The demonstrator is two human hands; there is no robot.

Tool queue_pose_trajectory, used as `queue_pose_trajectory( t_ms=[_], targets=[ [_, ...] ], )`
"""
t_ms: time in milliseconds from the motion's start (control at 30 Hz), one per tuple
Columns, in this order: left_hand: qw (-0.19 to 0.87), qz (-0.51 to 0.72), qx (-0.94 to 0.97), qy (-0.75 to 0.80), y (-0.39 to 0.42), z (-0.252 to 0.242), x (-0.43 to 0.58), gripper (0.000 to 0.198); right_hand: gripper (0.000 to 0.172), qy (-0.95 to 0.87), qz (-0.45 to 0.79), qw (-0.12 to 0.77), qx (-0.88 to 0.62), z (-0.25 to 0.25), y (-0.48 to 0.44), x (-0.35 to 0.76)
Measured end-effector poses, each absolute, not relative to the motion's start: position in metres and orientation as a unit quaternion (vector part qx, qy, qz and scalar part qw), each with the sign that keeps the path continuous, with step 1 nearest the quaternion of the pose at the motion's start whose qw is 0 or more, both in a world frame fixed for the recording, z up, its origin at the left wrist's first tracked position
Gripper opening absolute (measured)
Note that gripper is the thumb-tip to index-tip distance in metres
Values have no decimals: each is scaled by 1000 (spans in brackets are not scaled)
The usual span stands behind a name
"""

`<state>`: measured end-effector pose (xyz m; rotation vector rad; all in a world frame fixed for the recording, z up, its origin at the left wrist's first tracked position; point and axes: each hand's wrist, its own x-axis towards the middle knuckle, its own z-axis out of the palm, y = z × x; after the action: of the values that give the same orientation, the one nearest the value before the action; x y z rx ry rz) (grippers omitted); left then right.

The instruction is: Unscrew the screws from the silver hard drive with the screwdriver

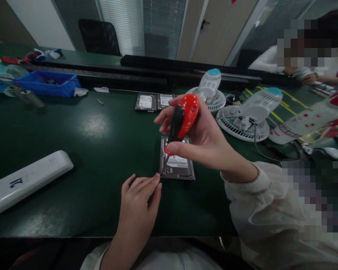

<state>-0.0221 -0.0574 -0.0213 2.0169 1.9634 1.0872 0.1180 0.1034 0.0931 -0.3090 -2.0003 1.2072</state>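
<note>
Table [95, 168]: dark green, glossy, glare on its left half; chair [98, 37], blinds [163, 30] and door [214, 30] beyond its far edge.
Drive [183, 170]: one, flat on the table, label up, towards the near side; partly hidden under the right hand [205, 138].
Screwdriver [189, 114]: one, red and black handle, tilted; thin shaft runs down and left to the drive's near left corner. Screw under the tip: too small to tell.
Right hand: wrapped around the handle, thumb low by the shaft, raised over the drive.
Left hand [139, 198]: fingertips gathered at that same corner, beside the tip; cannot tell whether they pinch anything. Hands apart from each other.
Step in hand: judged as screwdriver work at the corner, left fingers apparently guiding or steadying.
Next move calls for: by judgement, a well-seated tip, a more upright shaft, a wrist turn, and the drive held against sliding.
Spare drives [145, 102]: two, side by side, far middle.
Fans [260, 107]: two, white, turquoise caps, grilles down, right of the drive.
Bin [64, 89]: blue, far left.
White case [30, 178]: near left, marked 21.
Co-worker [266, 58]: one, far right, pale sleeve.
</note>
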Motion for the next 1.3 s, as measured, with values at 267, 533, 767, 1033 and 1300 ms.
queue_pose_trajectory(
  t_ms=[267, 533, 767, 1033, 1300],
  targets=[
    [68, 365, 660, 653, -58, -22, -22, 23, 53, -775, 464, 406, -137, 93, 103, 118],
    [75, 360, 656, 659, -56, -20, -21, 25, 50, -769, 509, 375, -98, 100, 101, 121],
    [76, 361, 655, 659, -56, -21, -21, 26, 50, -771, 479, 409, -96, 99, 105, 122],
    [77, 364, 653, 660, -56, -21, -21, 25, 40, -772, 465, 415, -123, 100, 103, 120],
    [79, 356, 655, 662, -56, -20, -21, 25, 48, -771, 505, 376, -98, 103, 102, 125]
  ],
)
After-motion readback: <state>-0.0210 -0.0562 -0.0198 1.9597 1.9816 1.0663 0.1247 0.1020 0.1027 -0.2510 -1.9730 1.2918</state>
